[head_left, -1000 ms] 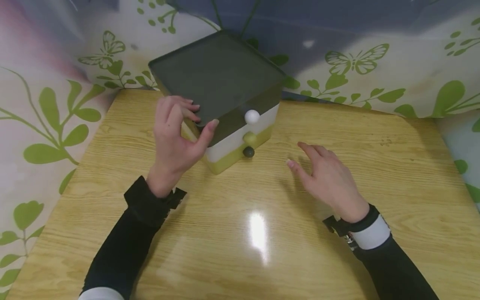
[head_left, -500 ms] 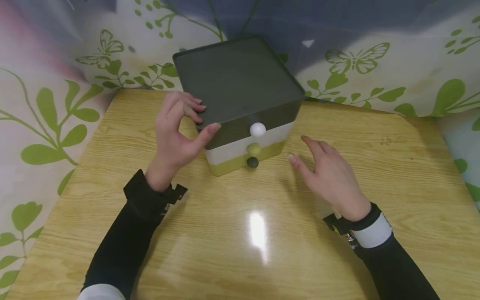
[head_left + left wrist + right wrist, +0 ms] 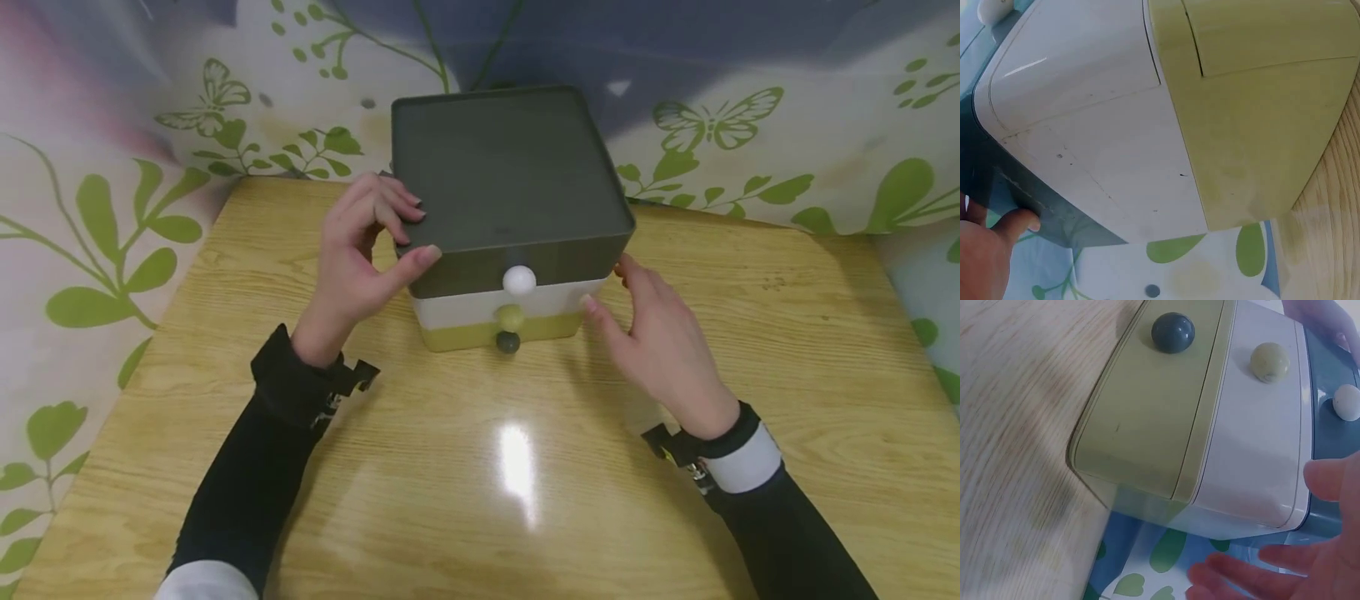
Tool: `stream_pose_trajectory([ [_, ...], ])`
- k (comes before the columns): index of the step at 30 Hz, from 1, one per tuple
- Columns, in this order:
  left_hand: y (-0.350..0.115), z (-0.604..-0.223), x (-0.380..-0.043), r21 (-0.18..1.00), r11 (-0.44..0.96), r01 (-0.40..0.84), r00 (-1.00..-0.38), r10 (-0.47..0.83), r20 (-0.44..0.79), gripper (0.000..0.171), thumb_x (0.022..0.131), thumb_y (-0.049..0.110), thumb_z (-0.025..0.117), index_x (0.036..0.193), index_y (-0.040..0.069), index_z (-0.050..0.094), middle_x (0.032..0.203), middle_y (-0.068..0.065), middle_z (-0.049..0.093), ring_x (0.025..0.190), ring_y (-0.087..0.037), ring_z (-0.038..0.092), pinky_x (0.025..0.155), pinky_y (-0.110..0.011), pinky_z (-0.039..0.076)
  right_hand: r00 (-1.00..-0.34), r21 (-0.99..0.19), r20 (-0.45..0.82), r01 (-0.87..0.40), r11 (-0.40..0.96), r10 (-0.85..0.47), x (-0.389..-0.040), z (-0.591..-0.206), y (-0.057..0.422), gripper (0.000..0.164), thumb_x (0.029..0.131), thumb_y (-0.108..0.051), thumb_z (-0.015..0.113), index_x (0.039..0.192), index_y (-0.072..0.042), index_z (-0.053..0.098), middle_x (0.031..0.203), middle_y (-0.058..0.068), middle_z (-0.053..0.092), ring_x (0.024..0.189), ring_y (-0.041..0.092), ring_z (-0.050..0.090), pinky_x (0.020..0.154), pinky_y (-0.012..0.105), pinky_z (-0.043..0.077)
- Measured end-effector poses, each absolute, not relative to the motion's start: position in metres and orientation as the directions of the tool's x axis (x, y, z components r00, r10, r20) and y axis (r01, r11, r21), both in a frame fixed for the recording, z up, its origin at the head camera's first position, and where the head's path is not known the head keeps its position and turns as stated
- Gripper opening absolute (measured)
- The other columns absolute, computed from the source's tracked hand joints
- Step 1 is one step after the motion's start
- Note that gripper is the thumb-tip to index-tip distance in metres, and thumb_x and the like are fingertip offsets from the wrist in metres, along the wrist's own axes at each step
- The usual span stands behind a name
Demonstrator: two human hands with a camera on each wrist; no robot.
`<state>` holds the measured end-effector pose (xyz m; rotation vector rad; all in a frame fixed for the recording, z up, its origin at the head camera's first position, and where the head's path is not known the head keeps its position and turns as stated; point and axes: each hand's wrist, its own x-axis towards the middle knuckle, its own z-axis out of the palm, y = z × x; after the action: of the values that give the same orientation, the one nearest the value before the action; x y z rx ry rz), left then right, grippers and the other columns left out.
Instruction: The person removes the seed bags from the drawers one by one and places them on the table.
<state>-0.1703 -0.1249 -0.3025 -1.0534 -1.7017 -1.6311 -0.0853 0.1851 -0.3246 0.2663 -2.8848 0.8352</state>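
Note:
A small desktop drawer box [image 3: 510,171] stands on the table with its front towards me. Its tiers are dark grey-green on top, white in the middle and yellow-green below. Each drawer has a round knob: white [image 3: 519,280], yellow [image 3: 511,317] and dark [image 3: 507,342]. My left hand [image 3: 354,258] grips the box's upper left front corner, thumb at the front edge and bent fingers over the left rim. The left wrist view shows the thumb against the dark tier. Relaxed and spread, my right hand [image 3: 667,346] is at the right front corner, its fingertips right beside the wall.
The wooden table [image 3: 450,483] runs back to a wall cloth [image 3: 750,167] printed with green leaves and butterflies, close behind the box. Another patterned cloth [image 3: 97,250] borders the table on the left. Black straps with camera mounts sit on both wrists.
The drawer box has turned, its front swinging round to face me and its body shifting right, nearer my right hand. My left hand stays at its corner; the right has hardly moved.

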Motion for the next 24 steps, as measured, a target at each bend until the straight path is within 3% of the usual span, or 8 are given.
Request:
stream_pose_trajectory([
  [11,-0.124,-0.302,-0.175,0.609,-0.073,0.79,-0.573,0.266,0.775,0.055,0.085,0.041,0.078,0.073,-0.005,0.051,0.09,-0.021,0.054,0.1,-0.032,0.054,0.085,-0.033,0.052,-0.939,-0.575,0.318,-0.299,0.762,-0.129,-0.09,-0.323,0.181,0.042,0.102,-0.029,0.059,0.129,0.002,0.054,0.119,0.018,0.063,0.108,0.034,0.061,0.089,0.052,0.051],
  [18,-0.12,-0.303,-0.177,0.639,-0.12,0.76,-0.587,0.295,0.754,0.053,0.087,0.043,0.076,0.08,-0.005,0.054,0.1,-0.015,0.056,0.114,-0.035,0.052,0.095,-0.043,0.048,-0.921,-0.562,0.376,-0.313,0.766,-0.101,-0.09,-0.322,0.184,0.035,0.099,-0.026,0.064,0.12,0.002,0.06,0.112,0.018,0.068,0.099,0.033,0.067,0.082,0.05,0.055],
  [24,-0.113,-0.306,-0.181,0.625,-0.156,0.765,-0.556,0.331,0.762,0.053,0.092,0.043,0.071,0.09,-0.009,0.06,0.118,-0.029,0.058,0.134,-0.044,0.04,0.109,-0.052,0.034,-0.919,-0.573,0.387,-0.303,0.761,-0.075,-0.088,-0.321,0.187,0.036,0.097,-0.025,0.068,0.119,0.002,0.06,0.108,0.018,0.069,0.097,0.035,0.069,0.075,0.05,0.057],
])
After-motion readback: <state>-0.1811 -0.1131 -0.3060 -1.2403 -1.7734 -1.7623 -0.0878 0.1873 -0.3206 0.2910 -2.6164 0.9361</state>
